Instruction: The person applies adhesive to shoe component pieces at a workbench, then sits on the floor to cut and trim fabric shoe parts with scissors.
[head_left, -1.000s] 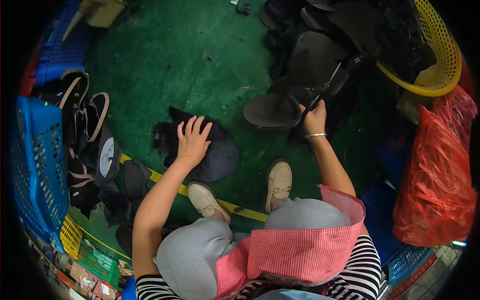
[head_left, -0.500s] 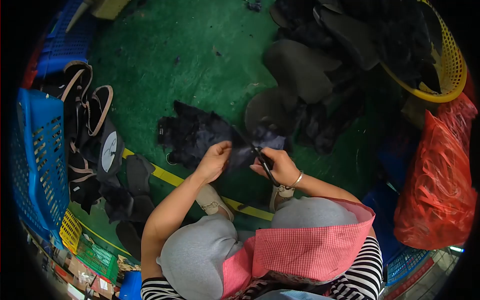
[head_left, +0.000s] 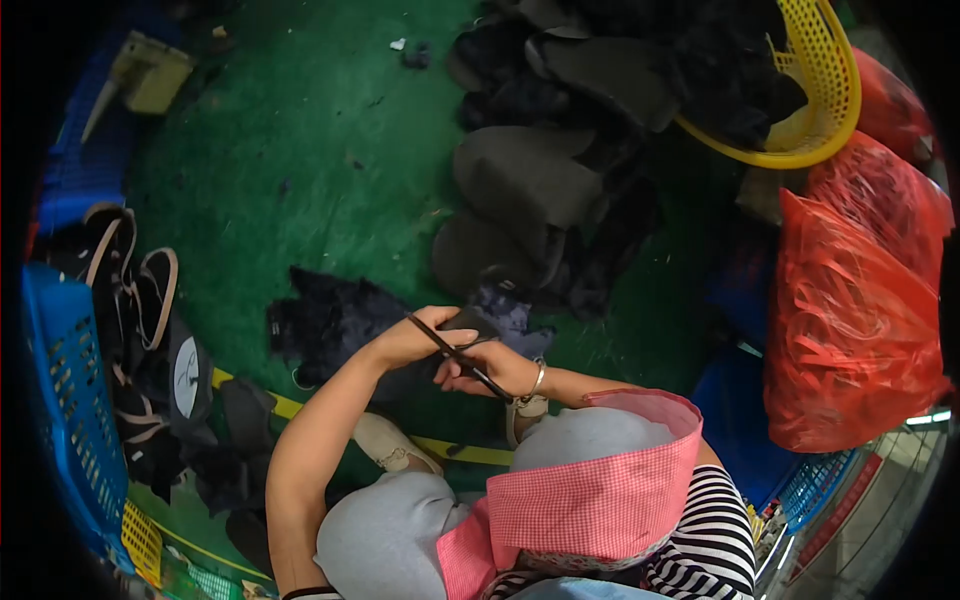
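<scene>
Left hand (head_left: 418,336) has come over to meet the right hand (head_left: 506,370), whose fingers curl round black scissors (head_left: 443,344); left finger hold unclear. Dark furry fabric (head_left: 345,312) lies before them on yellow-striped green floor (head_left: 270,140).

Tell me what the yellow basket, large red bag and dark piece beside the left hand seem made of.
Yellow basket: probably moulded plastic, smooth and slightly shiny, with regular holes.
Red bag: likely thin plastic film; glossy highlights and crinkles.
Dark piece: perhaps plush or fur, dull with tufted edges; fibre unclear.
</scene>
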